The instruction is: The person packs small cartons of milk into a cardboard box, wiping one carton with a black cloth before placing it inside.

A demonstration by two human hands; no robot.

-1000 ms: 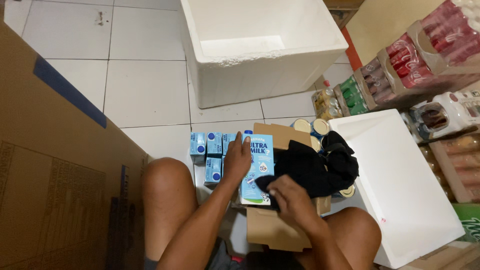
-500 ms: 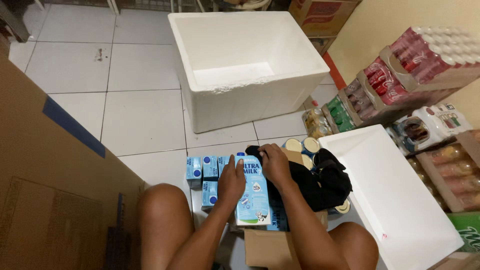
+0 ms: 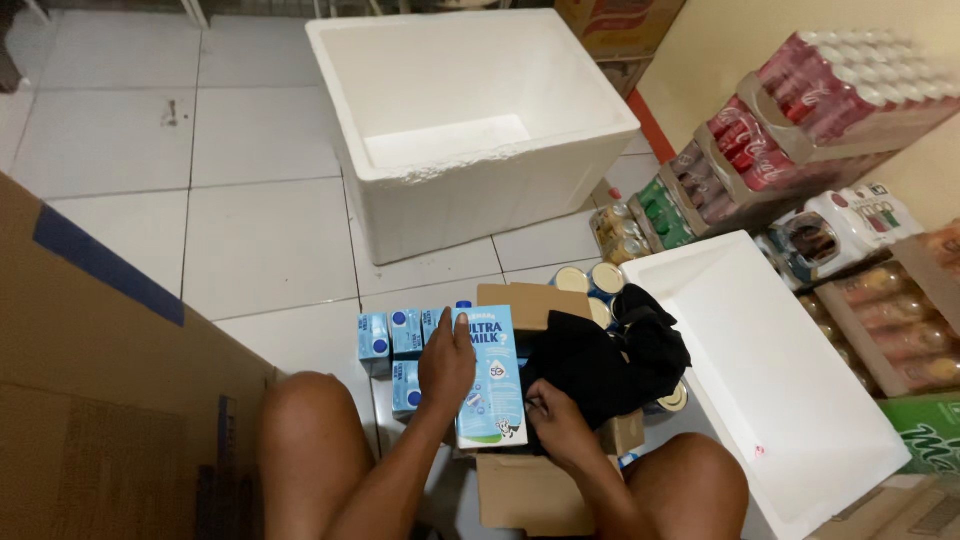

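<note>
I sit on the floor with my knees apart. Both hands hold a tall light-blue milk carton (image 3: 492,385) over an open brown cardboard box (image 3: 524,488) between my legs. My left hand (image 3: 446,364) grips the carton's left side. My right hand (image 3: 556,423) holds its lower right edge, next to a black cloth (image 3: 612,360) lying over the box. Several small blue milk cartons (image 3: 402,337) stand on the tiles just left of the big carton.
A large open white foam box (image 3: 470,160) stands on the tiled floor ahead. Its white lid (image 3: 770,380) lies at right. Trays of drink cans and bottles (image 3: 790,130) are stacked at far right. A big flattened cardboard sheet (image 3: 90,380) leans at left. Round tins (image 3: 590,280) sit behind the box.
My right hand moved from the black cloth to the big carton's lower right edge. The view tilted up, showing more of the foam box.
</note>
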